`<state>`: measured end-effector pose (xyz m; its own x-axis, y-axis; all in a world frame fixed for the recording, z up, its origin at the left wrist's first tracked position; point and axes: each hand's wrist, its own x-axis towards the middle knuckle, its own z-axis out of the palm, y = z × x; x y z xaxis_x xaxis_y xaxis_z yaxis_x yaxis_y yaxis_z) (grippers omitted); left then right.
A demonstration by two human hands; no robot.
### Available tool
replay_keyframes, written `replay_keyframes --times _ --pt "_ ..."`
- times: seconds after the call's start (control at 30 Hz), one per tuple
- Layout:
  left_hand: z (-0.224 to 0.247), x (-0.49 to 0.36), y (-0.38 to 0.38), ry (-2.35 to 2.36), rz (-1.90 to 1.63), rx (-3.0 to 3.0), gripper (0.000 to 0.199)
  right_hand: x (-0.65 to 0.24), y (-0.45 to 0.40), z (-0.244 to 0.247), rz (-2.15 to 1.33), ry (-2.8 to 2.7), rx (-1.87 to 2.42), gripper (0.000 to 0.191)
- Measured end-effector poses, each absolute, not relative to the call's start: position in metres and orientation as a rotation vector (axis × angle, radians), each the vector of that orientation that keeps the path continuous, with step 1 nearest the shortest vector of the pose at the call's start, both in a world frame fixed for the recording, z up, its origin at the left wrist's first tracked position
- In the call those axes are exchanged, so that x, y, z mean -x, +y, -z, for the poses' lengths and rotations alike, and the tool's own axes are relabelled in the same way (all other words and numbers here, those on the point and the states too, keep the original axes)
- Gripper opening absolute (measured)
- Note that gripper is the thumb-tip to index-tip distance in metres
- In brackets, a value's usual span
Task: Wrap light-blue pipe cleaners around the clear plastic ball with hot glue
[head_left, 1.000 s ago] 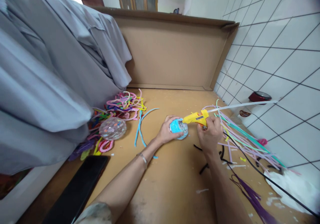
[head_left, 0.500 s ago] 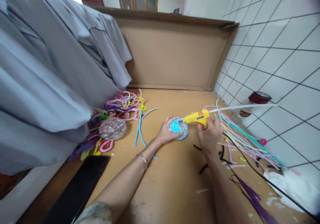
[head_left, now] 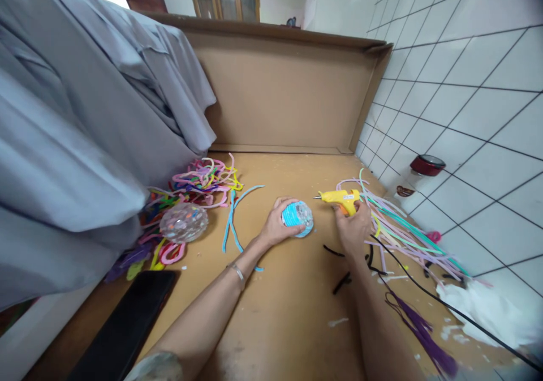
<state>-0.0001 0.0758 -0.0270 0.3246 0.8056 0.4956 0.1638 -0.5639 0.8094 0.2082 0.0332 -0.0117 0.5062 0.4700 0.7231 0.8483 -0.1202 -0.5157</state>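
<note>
My left hand [head_left: 278, 223] is closed round a clear round object wrapped partly in blue pipe cleaner [head_left: 297, 219], near the middle of the table. To its right, my right hand [head_left: 353, 225] grips a yellow glue gun [head_left: 340, 197] by its handle. The gun's metal nozzle points left towards the wrapped object and is apart from it. Blue pipe cleaners [head_left: 231, 220] lie crossed on the table left of my left hand.
A clear dotted ball [head_left: 184, 222] sits by a colourful pipe cleaner pile [head_left: 202, 180] at left. A black phone [head_left: 127, 324] lies nearer. Right are long pipe cleaners [head_left: 418, 235], a red-lidded jar [head_left: 418, 177], white tissue [head_left: 483, 307], a purple tassel [head_left: 418, 327] and a black cord. Cardboard [head_left: 288, 92] stands behind.
The glue gun has moved away from the wrapped object, so its nozzle now shows with a gap between them. The clear glue stick behind the gun no longer shows. The view has shifted slightly.
</note>
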Motion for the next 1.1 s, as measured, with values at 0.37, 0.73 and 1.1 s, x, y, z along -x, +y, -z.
replay_keyframes --times 0.37,0.73,1.1 --pt "0.028 0.0 0.076 0.846 -1.28 -1.942 0.066 -0.223 0.04 0.05 0.65 -1.225 2.054 0.036" --pt "0.026 0.0 0.075 0.849 -1.268 -1.927 0.066 -0.218 0.037 0.04 0.551 -1.219 2.103 0.036" --pt "0.023 -0.004 0.07 0.811 -1.274 -2.045 0.063 -0.157 0.012 -0.007 0.332 -1.72 1.204 0.037"
